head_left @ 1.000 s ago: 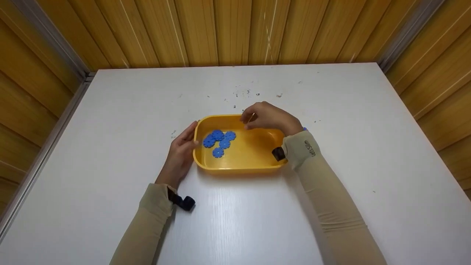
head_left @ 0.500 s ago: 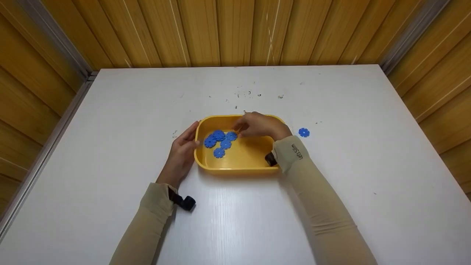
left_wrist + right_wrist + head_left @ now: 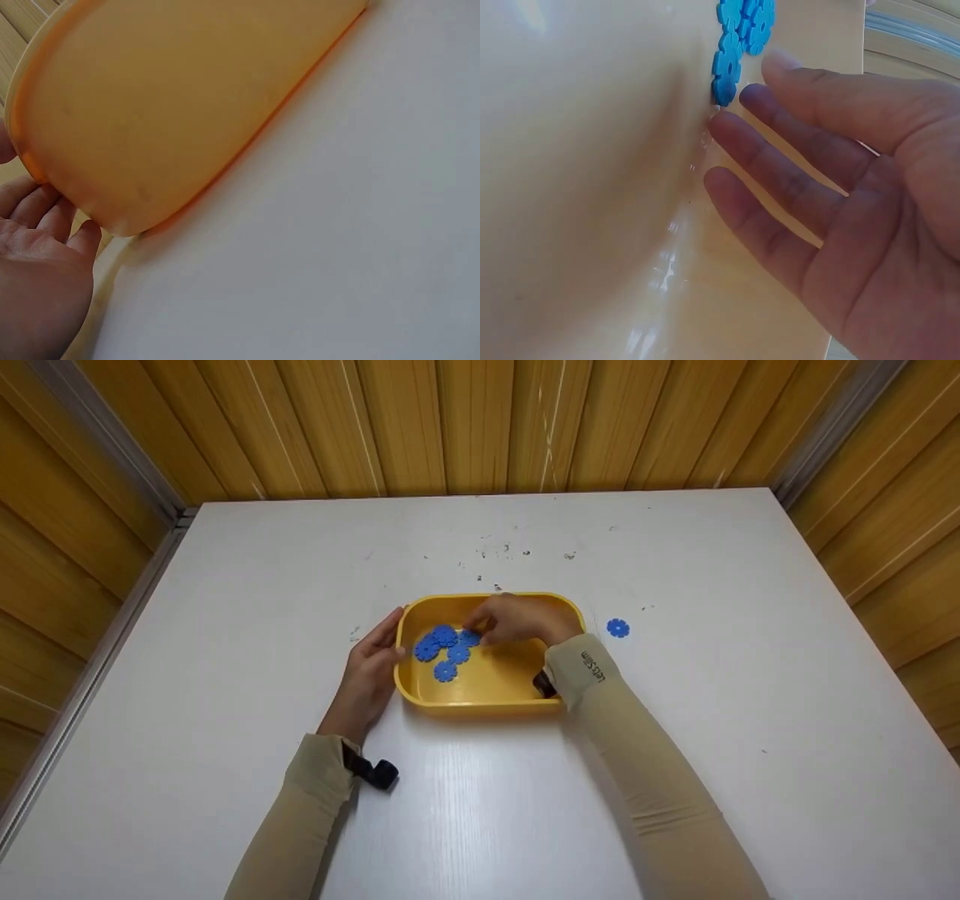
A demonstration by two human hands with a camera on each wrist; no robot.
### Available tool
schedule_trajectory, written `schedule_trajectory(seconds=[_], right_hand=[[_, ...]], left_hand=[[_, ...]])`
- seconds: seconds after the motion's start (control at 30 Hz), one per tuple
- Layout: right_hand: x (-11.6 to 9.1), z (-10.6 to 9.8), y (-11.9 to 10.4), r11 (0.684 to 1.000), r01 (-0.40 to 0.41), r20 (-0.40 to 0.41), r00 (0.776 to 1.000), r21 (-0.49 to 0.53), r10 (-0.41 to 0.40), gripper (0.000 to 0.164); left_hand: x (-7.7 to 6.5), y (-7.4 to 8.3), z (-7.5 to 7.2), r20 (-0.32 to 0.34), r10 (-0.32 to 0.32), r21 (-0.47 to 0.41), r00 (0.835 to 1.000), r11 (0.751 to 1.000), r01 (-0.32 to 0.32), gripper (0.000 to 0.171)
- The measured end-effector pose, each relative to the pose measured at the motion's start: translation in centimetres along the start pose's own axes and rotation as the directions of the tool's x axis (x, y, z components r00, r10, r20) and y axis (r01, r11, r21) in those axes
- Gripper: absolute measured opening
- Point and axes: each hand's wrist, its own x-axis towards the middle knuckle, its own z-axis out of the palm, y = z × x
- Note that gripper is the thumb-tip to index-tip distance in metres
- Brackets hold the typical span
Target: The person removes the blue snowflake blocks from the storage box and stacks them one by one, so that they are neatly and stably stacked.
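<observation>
A yellow plastic tub [image 3: 487, 708] sits on the white table with several blue notched discs [image 3: 445, 671] bunched at its left end. My left hand [image 3: 366, 669] holds that end, thumb over the rim and fingers against the outside wall, as the left wrist view also shows beside the tub's wall [image 3: 187, 112]. Reaching into the tub, my right hand [image 3: 516, 619] has its fingertips right by the rightmost discs. In the right wrist view its fingers [image 3: 772, 176] are slightly bent and spread, with nothing between them, close to a blue disc [image 3: 726, 71].
One more blue disc [image 3: 618, 628] lies on the table [image 3: 712, 697] to the right of the tub. Dark scuff marks dot the tabletop behind the tub. Yellow slatted panels [image 3: 480, 427] rise along the back and both sides.
My right hand has come down from above the tub's back rim and moved left to the discs, uncovering the disc on the table. The left hand stays on the tub.
</observation>
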Motion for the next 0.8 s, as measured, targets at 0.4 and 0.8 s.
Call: schedule_trajectory(seconds=[0.4, 0.8], right_hand=[[-0.2, 0.3, -0.4, 0.998, -0.041, 0.003, 0.999, -0.056, 0.042, 0.041], [-1.0, 0.7, -1.0, 0.986, -0.120, -0.032, 0.993, -0.118, 0.117, 0.021]], left_hand=[[0.1, 0.0, 0.1, -0.015, -0.007, -0.010, 1.000, 1.000, 0.007, 0.064], [0.1, 0.0, 0.0, -0.010, -0.011, -0.006, 1.000, 1.000, 0.011, 0.065]])
